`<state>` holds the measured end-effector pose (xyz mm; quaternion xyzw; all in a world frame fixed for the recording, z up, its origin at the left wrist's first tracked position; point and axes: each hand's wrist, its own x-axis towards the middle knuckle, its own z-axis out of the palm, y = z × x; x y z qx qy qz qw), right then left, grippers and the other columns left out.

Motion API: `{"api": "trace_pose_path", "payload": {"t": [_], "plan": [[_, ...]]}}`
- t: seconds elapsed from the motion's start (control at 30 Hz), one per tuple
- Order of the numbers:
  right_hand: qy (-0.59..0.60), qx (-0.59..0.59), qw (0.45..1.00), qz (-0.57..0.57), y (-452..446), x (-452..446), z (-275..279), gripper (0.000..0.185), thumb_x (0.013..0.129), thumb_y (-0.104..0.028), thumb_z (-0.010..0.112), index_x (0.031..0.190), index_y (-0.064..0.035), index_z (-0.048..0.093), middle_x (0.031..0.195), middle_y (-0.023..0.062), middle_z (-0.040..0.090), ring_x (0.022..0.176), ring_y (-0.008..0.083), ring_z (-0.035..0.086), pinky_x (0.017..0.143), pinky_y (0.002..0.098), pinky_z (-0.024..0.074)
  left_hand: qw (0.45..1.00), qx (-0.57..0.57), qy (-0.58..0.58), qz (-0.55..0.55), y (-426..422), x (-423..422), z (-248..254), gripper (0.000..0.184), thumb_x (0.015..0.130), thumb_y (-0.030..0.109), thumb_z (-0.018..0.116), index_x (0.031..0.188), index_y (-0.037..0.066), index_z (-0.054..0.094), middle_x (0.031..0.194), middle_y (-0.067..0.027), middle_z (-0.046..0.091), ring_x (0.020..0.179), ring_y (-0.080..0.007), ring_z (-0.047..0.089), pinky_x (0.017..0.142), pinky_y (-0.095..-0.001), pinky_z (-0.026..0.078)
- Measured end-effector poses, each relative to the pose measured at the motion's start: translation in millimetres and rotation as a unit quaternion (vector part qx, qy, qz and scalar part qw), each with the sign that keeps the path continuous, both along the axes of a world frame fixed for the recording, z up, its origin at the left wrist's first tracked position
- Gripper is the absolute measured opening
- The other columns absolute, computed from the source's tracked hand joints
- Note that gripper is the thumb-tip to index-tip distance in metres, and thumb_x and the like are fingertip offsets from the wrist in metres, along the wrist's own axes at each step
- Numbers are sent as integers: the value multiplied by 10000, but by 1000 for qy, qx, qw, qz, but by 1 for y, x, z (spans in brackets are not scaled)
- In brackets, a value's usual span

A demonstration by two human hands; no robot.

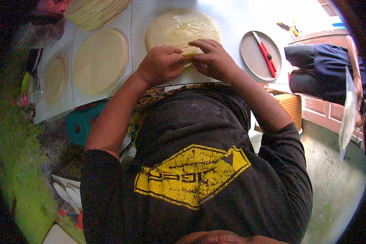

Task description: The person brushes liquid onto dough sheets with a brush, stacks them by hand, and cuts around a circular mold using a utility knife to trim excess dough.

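Note:
A round, glossy dough sheet (183,29) lies on the white tabletop in front of me, its surface wet-looking. Its near edge is gathered into a small fold between my hands. My left hand (162,63) has its fingers curled over that edge on the left side. On the right, my right hand (212,59) pinches the same folded edge, the index finger bent above it. The fingertips are partly hidden by the backs of the hands. To the left of my left hand lies a pale round stack of dough sheets (101,61).
A taller stack of flat rounds (95,13) sits at the back left, and a smaller round in clear plastic (56,79) near the table's left edge. On the right, a round grey tray (252,57) carries a red-handled tool (267,57). Another person (333,69) stands at far right.

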<state>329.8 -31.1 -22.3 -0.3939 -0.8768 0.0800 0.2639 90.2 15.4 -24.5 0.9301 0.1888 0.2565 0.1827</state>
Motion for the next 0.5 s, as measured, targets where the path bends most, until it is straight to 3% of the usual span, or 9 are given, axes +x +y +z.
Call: {"api": "trace_pose_path", "payload": {"t": [0.17,0.23,0.37,0.43,0.5], "plan": [[16,-35,999,-33,1,-2,4,187,765,-117,707,946,-140,668,1306,108,556,1171,332,531,979,438,434,1000,-16,-9,-1,-1,2,9,208,778,153,688,974,87,670,942,-122,679,848,-339,647,751,-451,513],[25,-52,997,-48,-4,-1,10,198,771,-107,702,962,-142,667,1308,116,553,1164,336,533,975,436,435,998,-20,24,62,-4,3,21,175,798,154,657,962,96,668,945,-124,678,857,-340,645,760,-454,509],[18,13,1000,-15,-13,3,12,242,769,-103,707,1004,-151,671,1344,135,529,1211,352,508,1000,448,420,992,-17,95,84,4,5,1,155,810,152,630,949,96,664,964,-137,680,880,-344,649,766,-448,515],[7,38,999,5,-14,4,10,247,762,-107,714,1002,-149,675,1364,134,515,1231,356,496,1011,454,414,998,37,-21,40,4,4,-2,145,814,142,612,940,87,659,994,-145,683,910,-346,654,782,-443,522],[-16,31,999,-8,-13,2,10,245,736,-105,725,974,-139,678,1406,126,480,1264,351,473,1027,460,406,999,5,-8,33,4,1,-1,153,807,145,626,945,88,661,1010,-146,683,921,-342,656,790,-441,524]]}}
